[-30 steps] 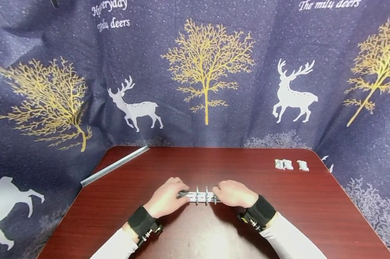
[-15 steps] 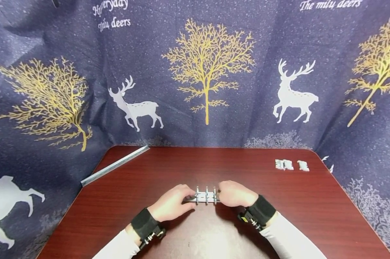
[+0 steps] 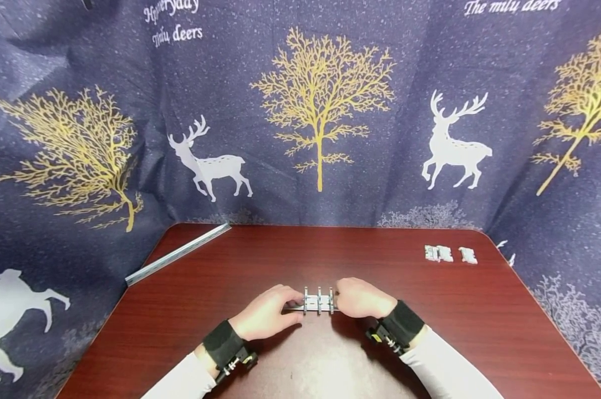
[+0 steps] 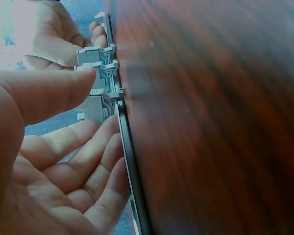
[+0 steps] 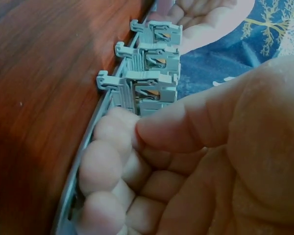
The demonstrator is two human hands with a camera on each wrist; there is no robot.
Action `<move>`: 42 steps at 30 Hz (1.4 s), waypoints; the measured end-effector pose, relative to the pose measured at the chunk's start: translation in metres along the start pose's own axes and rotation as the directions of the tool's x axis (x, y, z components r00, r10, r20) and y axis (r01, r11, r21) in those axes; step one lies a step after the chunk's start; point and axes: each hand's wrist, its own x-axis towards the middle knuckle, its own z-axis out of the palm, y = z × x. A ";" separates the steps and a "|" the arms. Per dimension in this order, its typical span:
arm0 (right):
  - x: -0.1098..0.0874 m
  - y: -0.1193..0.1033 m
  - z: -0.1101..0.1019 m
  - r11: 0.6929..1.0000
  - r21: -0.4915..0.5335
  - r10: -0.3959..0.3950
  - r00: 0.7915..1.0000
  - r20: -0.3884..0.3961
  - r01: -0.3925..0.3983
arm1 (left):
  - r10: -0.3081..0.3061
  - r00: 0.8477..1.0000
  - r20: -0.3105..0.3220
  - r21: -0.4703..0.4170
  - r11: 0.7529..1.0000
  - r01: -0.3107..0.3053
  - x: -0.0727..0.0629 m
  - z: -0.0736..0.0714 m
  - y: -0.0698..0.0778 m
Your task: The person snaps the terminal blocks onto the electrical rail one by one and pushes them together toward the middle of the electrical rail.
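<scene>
In the head view, a short slotted metal DIN rail (image 3: 312, 302) lies near the middle of the table, carrying three narrow grey terminal blocks (image 3: 319, 300). At its left, my left hand (image 3: 266, 315) has thumb and fingers around the sides of the leftmost terminal block (image 4: 96, 106). Curled fingers of my right hand (image 3: 364, 298) hold the right part of the rail and cover its end. The right wrist view shows that thumb meeting the index finger right beside the rightmost terminal block (image 5: 152, 90).
A longer slotted rail (image 3: 178, 254) lies diagonally at the table's back left. Several loose pale terminal blocks (image 3: 438, 253) sit at the back right, with one piece (image 3: 467, 255) apart from the others. A dark blue printed curtain (image 3: 280, 111) hangs behind the table (image 3: 380, 252).
My left hand has shifted right along the rail, from its left end to the leftmost terminal block. The right hand has slid slightly right, uncovering more of the rightmost block.
</scene>
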 end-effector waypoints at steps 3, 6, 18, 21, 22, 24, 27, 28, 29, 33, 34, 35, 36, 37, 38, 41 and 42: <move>0.002 0.001 0.002 1.000 0.010 0.001 1.000 -0.007 -0.001 | -0.001 1.000 -0.001 -0.005 1.000 0.001 0.000 0.001 -0.001; 0.003 0.000 0.003 1.000 0.020 0.003 1.000 -0.011 -0.002 | -0.005 1.000 -0.002 -0.007 1.000 0.005 0.000 0.001 -0.002; 0.006 -0.004 0.007 0.999 0.023 -0.048 0.999 -0.026 0.048 | -0.037 0.999 0.008 -0.078 0.996 0.037 0.000 0.002 -0.003; 0.006 -0.004 0.008 0.998 0.015 -0.061 0.998 -0.030 0.061 | -0.046 0.999 0.013 -0.101 0.994 0.047 0.000 0.003 -0.003; 0.006 -0.004 0.008 0.998 0.016 -0.065 0.997 -0.032 0.066 | -0.043 0.999 0.012 -0.101 0.994 0.044 0.000 0.003 -0.003; 0.007 -0.004 0.009 0.997 0.017 -0.068 0.997 -0.035 0.069 | -0.036 0.999 0.009 -0.104 0.994 0.037 0.000 0.003 -0.003; 0.007 -0.003 0.010 0.998 0.028 -0.062 0.998 -0.033 0.063 | -0.024 1.000 0.009 -0.105 0.994 0.025 0.000 0.003 -0.003; 0.007 -0.002 0.010 0.998 0.029 -0.060 0.998 -0.032 0.061 | -0.021 1.000 0.009 -0.107 0.994 0.022 0.000 0.003 -0.004; 0.008 -0.002 0.010 0.998 0.030 -0.057 0.998 -0.028 0.058 | -0.021 1.000 0.010 -0.112 0.993 0.022 0.000 0.003 -0.004; 0.009 -0.001 0.011 0.998 0.028 -0.052 0.998 -0.018 0.052 | -0.019 1.000 0.018 -0.130 0.991 0.021 0.001 0.003 -0.006; 0.009 -0.001 0.011 0.998 0.026 -0.050 0.999 -0.015 0.050 | -0.018 1.000 0.020 -0.135 0.991 0.021 0.001 0.004 -0.006; 0.009 -0.001 0.011 0.999 0.026 -0.047 0.999 -0.013 0.047 | -0.017 1.000 0.023 -0.141 0.990 0.020 0.001 0.004 -0.007; 0.009 -0.001 0.011 0.999 0.027 -0.047 0.999 -0.010 0.047 | -0.017 1.000 0.025 -0.147 0.989 0.021 0.001 0.004 -0.007; 0.010 0.000 0.011 0.998 0.027 -0.048 0.999 -0.010 0.048 | -0.018 0.999 0.028 -0.150 0.988 0.022 0.002 0.004 -0.007; 0.010 0.000 0.011 0.998 0.027 -0.047 0.999 -0.008 0.047 | -0.019 0.999 0.030 -0.151 0.988 0.023 0.002 0.005 -0.008; 0.009 -0.001 0.011 0.998 0.034 -0.049 0.999 -0.007 0.049 | -0.011 0.999 0.040 -0.142 0.990 0.017 0.003 0.005 -0.008; 0.009 -0.001 0.011 0.998 0.036 -0.051 0.999 -0.007 0.051 | -0.005 0.999 0.043 -0.136 0.991 0.011 0.003 0.005 -0.009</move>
